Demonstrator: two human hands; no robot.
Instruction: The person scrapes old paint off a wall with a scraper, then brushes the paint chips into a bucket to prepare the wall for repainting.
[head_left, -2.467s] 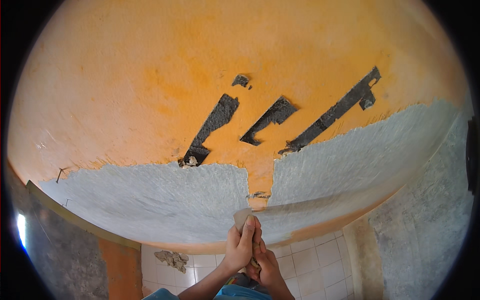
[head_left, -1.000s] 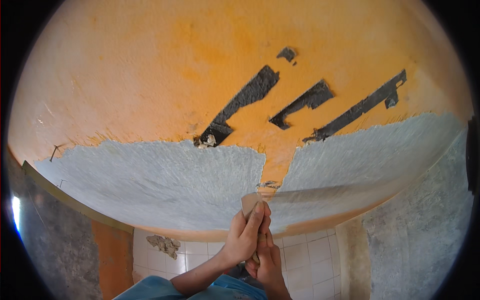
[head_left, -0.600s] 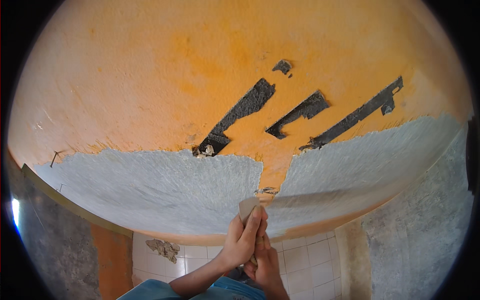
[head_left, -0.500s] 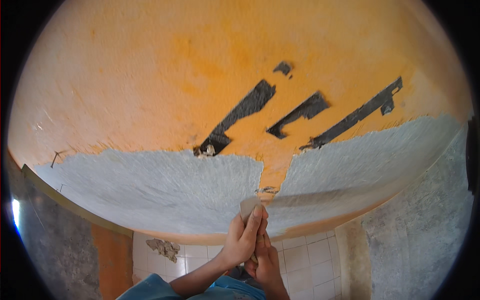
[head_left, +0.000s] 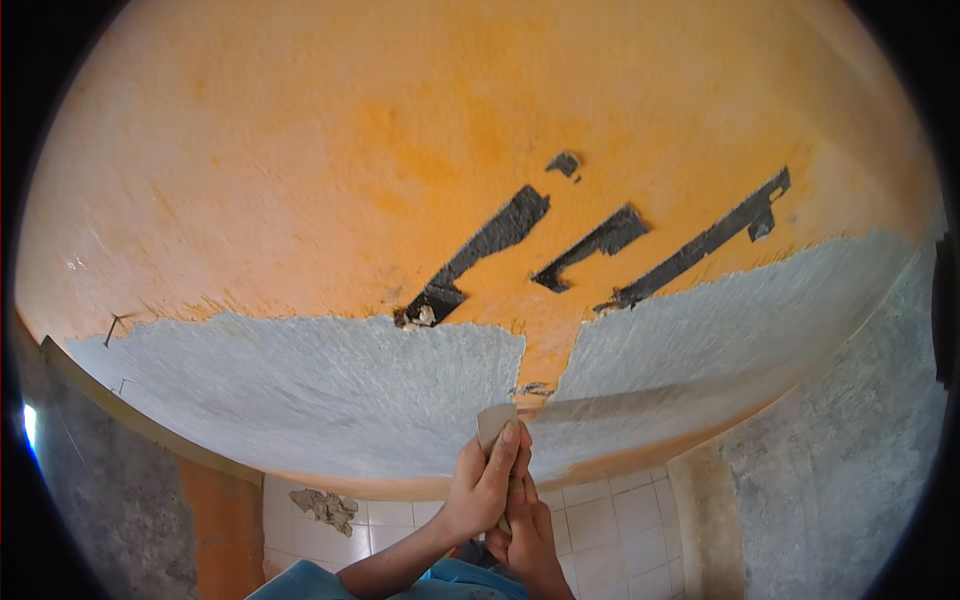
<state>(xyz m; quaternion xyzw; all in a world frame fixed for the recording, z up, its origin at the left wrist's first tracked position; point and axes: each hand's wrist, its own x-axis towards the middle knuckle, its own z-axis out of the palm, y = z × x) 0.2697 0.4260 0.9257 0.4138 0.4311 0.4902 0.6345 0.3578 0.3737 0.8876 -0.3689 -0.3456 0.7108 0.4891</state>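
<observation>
My left hand (head_left: 484,488) is closed around a scraper (head_left: 493,422), high up beside its flat, pale blade. Lower down, my right hand (head_left: 527,535) grips the same tool's handle, which the fingers mostly hide. The blade's tip is at the wall, next to the lower end of a narrow orange paint strip (head_left: 541,360). Bare grey wall (head_left: 420,375) lies on both sides of that strip. Above is orange-painted wall (head_left: 300,220) with a ragged lower edge. Several black patches (head_left: 490,240) slant across the orange paint; a crumbly bit hangs at the left one's lower end.
A nail-like piece (head_left: 115,328) sticks out of the wall at the left. Below is a white tiled floor (head_left: 600,525) with a heap of scraped debris (head_left: 326,508). Grey walls with an orange band (head_left: 230,525) stand at the sides.
The wall sits slightly lower in the picture, as my view has tilted. Both hands and the scraper are a little lower too, with the grip unchanged.
</observation>
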